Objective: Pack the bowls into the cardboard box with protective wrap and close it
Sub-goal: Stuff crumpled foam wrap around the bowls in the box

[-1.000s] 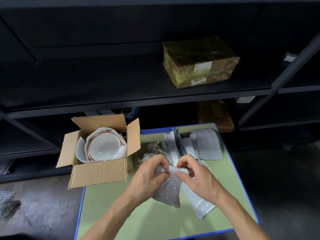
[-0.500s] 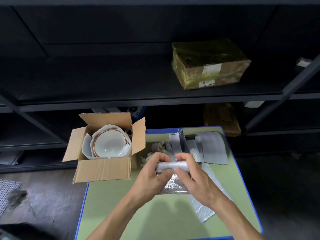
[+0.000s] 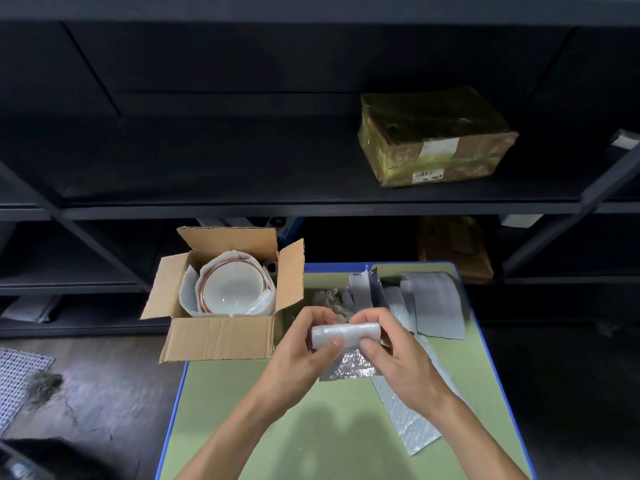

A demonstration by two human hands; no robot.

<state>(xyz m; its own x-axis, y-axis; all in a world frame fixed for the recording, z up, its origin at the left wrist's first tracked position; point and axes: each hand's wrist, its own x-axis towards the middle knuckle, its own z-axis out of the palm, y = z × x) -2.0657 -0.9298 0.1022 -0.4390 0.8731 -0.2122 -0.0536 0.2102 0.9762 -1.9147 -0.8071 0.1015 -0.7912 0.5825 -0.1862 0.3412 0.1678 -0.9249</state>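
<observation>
- Near right on the green blue-edged counter (image 3: 221,403) lie silver bubble-wrap strips (image 3: 405,422).
- Left hand (image 3: 301,348) and right hand (image 3: 394,358) both have the grip clenched on a white rolled bubble-wrap sheet (image 3: 346,335); roll it tight and even, tail tucked in.
- Far left, the open brown cardboard box (image 3: 221,341) holds the white copper-rimmed bowls (image 3: 232,289); the roll should probably fill a gap beside them.

At centre left, the cardboard box (image 3: 221,337) is matt brown corrugated board; the bowl (image 3: 232,289) inside looks smooth, glossy white. The bubble wrap roll (image 3: 346,336) at centre is shiny, dimpled plastic. The table (image 3: 242,427) is matt green; the upper-right parcel (image 3: 436,140) gleams with tape.
</observation>
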